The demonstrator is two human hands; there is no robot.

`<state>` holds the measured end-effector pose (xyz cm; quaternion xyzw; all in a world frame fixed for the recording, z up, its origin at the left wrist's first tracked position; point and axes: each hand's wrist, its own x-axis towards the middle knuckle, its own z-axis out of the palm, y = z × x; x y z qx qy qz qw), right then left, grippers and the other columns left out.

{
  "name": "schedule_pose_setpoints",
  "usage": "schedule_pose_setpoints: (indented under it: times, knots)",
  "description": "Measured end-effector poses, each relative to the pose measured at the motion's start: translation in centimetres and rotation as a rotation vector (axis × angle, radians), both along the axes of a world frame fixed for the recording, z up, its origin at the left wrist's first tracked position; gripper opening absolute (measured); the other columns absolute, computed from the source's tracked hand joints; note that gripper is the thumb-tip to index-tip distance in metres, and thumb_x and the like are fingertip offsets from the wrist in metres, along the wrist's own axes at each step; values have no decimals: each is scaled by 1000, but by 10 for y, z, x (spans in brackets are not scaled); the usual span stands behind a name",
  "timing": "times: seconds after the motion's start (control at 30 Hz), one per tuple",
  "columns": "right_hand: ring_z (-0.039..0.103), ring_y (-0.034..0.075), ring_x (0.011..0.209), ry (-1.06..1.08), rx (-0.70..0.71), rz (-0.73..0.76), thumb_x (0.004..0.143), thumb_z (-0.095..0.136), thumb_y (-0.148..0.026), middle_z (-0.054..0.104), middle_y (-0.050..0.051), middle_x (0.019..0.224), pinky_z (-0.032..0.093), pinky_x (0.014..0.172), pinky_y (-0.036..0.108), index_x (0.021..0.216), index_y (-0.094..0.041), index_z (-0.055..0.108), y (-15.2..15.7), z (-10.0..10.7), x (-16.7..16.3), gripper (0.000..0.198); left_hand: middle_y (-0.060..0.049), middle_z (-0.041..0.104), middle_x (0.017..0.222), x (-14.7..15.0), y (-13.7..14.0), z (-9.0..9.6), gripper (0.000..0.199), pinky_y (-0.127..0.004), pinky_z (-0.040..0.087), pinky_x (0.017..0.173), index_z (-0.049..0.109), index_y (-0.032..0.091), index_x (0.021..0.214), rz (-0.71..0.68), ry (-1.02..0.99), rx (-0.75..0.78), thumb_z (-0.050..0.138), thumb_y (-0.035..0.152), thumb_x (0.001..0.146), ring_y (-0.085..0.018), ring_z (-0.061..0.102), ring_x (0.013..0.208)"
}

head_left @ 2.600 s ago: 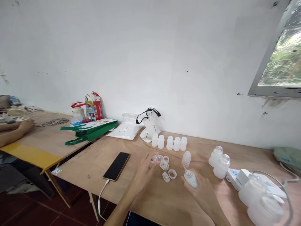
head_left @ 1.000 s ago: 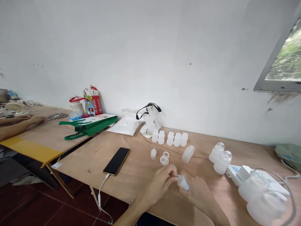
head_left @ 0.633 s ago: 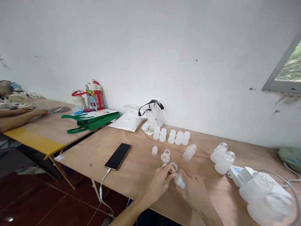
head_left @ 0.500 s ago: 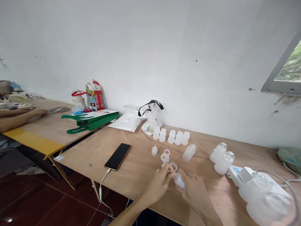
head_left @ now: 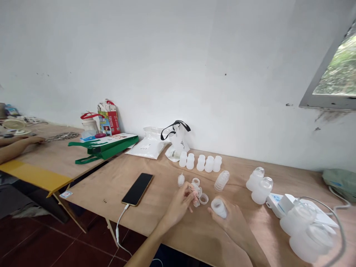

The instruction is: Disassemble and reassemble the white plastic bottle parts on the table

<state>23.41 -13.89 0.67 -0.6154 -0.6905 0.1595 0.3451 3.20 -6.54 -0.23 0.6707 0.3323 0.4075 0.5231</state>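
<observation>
My right hand (head_left: 229, 217) is wrapped round a small frosted white bottle (head_left: 219, 208), its round open mouth tilted up. To its left, my left hand (head_left: 180, 202) has its fingers bent in a pinch at a translucent white plastic ring (head_left: 197, 203); the fingertips partly hide the grip. Another loose ring (head_left: 204, 198) lies between the two hands, and one more ring (head_left: 195, 181) is just behind my left fingers. A small ribbed clear part with a pointed tip (head_left: 181, 179) stands behind my left hand. Clear domed caps, nested in a stack (head_left: 221, 180), lie farther back.
Several white bottles (head_left: 200, 162) stand in a row near the wall. Domed bottles (head_left: 262, 190) and a power strip (head_left: 278, 205) with cables are on the right. A phone (head_left: 137, 189), a white pouch (head_left: 148, 144) and a green bag (head_left: 111, 146) lie left. A co-worker's arm (head_left: 16, 146) rests on another table.
My left hand has moved left from the bottle's mouth to the rings. My right hand still holds the bottle, now with its mouth more visible. The view has shifted slightly right.
</observation>
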Motion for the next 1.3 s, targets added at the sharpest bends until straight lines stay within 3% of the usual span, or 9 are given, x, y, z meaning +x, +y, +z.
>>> schedule_pose_setpoints:
  times: [0.13,0.23,0.43,0.63,0.8,1.03,1.3]
  knots:
    - [59,18,64,4,27,-27,89,56,-44,62,-4,68,41,63,27,75,-26,50,3,-4,7,24,-4,69,89,12,16,4,9,-29,50,69,54,22,98,142,557,373,46,25,102,-23,68,81]
    - [59,18,65,-8,30,-38,87,58,-44,63,-4,68,41,62,26,75,-26,51,5,-4,10,23,-9,70,94,28,33,5,15,-33,49,76,58,19,103,124,792,474,46,12,99,-29,70,90]
    - [59,19,65,-3,1,-53,87,56,-47,63,-3,68,41,61,27,74,-26,49,4,3,17,25,-13,70,101,35,48,0,24,-35,49,80,61,17,110,107,865,493,42,8,99,-30,69,96]
    - [53,17,60,17,-15,-95,89,54,-49,57,-5,65,37,59,27,73,-27,46,2,8,28,29,-7,68,117,14,35,9,28,-30,48,83,64,23,112,-5,880,562,43,10,100,-24,66,103]
    - [54,17,63,24,-33,-78,88,56,-48,57,-5,67,39,61,27,74,-27,45,1,9,31,28,-7,66,118,8,21,18,17,-32,50,86,65,23,113,-39,1038,567,53,24,102,-25,64,107]
    - [54,18,63,15,-39,-53,90,56,-48,59,-5,68,39,60,28,76,-27,46,1,6,32,27,-9,64,125,11,14,18,28,-33,52,86,61,23,122,0,1167,634,52,13,97,-27,60,119]
    - [50,17,62,6,-16,-68,90,57,-48,53,-5,66,36,59,28,73,-27,43,1,6,36,31,-11,67,123,11,21,8,21,-35,56,79,62,17,119,156,1211,534,55,24,100,-28,68,104]
